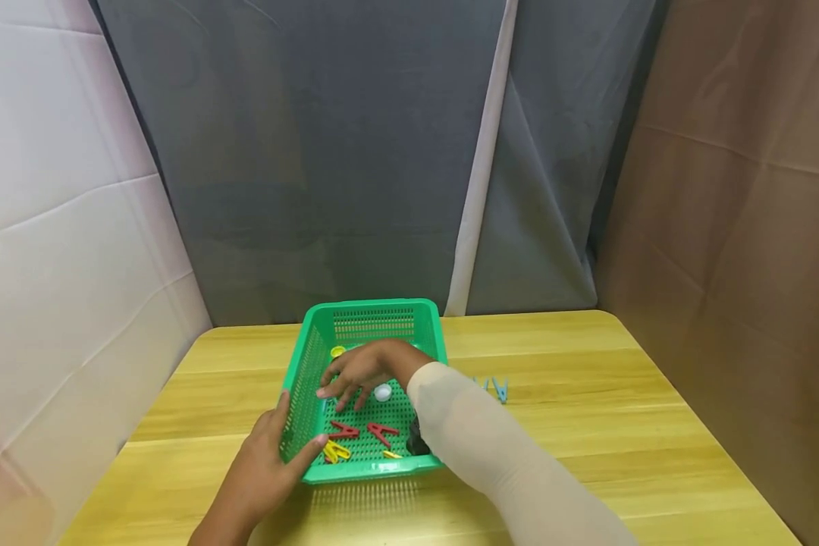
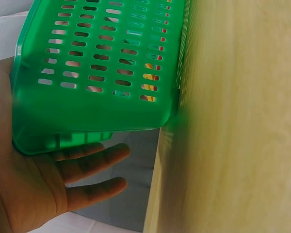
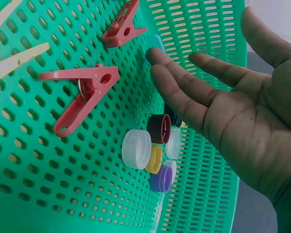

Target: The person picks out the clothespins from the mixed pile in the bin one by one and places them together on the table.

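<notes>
My left hand [image 1: 265,462] holds the near left corner of a green plastic basket [image 1: 371,305], its thumb over the rim and its fingers along the outer side. In the left wrist view several of those fingers stretch out straight. Inside the basket, my right hand [image 3: 247,111] hovers with spread fingers and an empty palm. Near its fingertips lie bottle caps: a white cap [image 3: 137,149], a dark brown cap [image 3: 159,128], a yellow cap [image 3: 155,159] and a purple cap [image 3: 161,179]. Two red clothespins [image 3: 87,87] and a yellow clothespin [image 1: 337,452] lie closer to the basket's front.
On the wooden table [image 1: 607,425], light blue clothespins [image 1: 500,390] lie right of the basket, partly behind the right sleeve. A black object [image 1: 416,440] sits in the basket's near right corner. Grey curtain [image 1: 382,152] hangs behind the table, with cloth walls on both sides.
</notes>
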Demonstrator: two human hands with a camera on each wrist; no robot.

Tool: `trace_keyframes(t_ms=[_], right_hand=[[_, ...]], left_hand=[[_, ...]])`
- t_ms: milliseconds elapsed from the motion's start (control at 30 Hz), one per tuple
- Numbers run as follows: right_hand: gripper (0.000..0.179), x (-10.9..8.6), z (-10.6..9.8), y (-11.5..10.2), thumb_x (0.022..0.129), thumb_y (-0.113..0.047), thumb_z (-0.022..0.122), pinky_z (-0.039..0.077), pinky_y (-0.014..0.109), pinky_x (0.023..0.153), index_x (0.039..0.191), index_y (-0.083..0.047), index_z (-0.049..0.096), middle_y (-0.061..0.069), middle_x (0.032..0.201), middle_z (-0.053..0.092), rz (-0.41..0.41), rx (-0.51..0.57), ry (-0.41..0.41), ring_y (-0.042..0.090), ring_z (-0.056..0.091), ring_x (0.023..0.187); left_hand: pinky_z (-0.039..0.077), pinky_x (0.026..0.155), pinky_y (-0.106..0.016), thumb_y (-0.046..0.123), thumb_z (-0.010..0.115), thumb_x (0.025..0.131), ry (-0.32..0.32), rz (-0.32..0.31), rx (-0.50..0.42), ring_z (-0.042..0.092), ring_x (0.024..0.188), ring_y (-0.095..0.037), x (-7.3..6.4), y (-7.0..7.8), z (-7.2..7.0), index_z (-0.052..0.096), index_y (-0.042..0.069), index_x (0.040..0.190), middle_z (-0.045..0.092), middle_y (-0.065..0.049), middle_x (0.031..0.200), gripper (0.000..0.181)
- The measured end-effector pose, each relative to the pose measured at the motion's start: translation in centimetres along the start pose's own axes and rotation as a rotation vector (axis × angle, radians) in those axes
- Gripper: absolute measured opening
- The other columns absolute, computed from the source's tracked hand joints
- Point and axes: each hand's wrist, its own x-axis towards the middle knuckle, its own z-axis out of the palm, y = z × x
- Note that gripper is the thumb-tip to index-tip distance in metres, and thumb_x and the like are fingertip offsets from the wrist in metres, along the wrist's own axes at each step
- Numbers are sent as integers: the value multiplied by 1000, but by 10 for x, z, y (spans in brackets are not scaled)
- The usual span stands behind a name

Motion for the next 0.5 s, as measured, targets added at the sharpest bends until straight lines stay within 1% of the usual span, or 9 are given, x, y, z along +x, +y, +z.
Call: trace_keyframes(t_ms=[233,400,500], right_hand=[[71,2,2,1,109,-35,69,58,44,113,170,-14,39,6,164,57,29,-11,-9,27,68,139],[73,5,5,0,108,-34,70,56,42,115,170,-13,37,6,168,53,34,-66,-24,22,66,142],[75,7,7,-1,108,-35,70,56,41,116,171,-12,35,6,171,49,49,-104,-21,20,65,143]], left_hand=[[50,108,-74,56,65,107,-12,-8,-9,58,139,-58,0,0,1,16,-8,171,50,-38,157,103],[49,109,-75,56,65,107,-1,4,-17,57,140,-59,0,-2,2,15,-8,171,49,-39,157,103],[48,109,-76,57,64,107,-6,1,-23,55,141,-60,0,-2,3,14,-7,172,48,-39,158,104]])
